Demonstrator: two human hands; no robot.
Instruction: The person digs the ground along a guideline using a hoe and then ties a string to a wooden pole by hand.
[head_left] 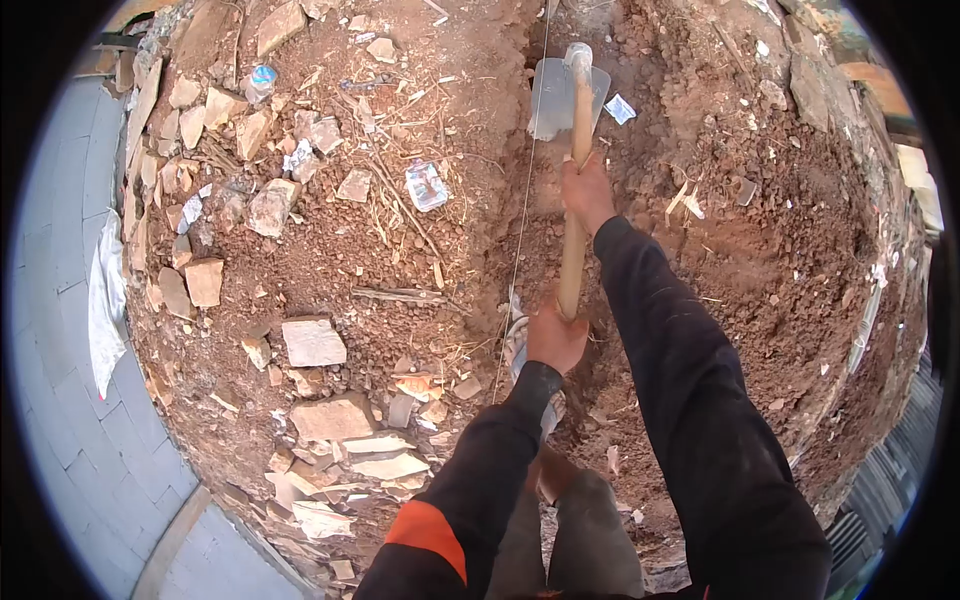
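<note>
A hoe (573, 262) with a pale wooden handle points away from me, its broad grey blade (553, 100) down at the soil in a shallow trench. My left hand (557, 338) is wrapped round the near end of the handle. Farther up the shaft, my right hand (588, 190) is also closed around it. A thin white string (522, 215) runs lengthwise just left of the hoe. Beside the blade, on the right, lies a small blue-and-white wrapper (620, 109). My shoe is partly visible below the left hand.
Broken stones (313, 342) and dry straw litter the ground on the left, with a clear plastic container (426, 186) and a crushed bottle (261, 84). Loose brown soil (770, 260) is heaped on the right. Grey paving (70, 340) borders the far left; corrugated sheeting (895, 450) lies lower right.
</note>
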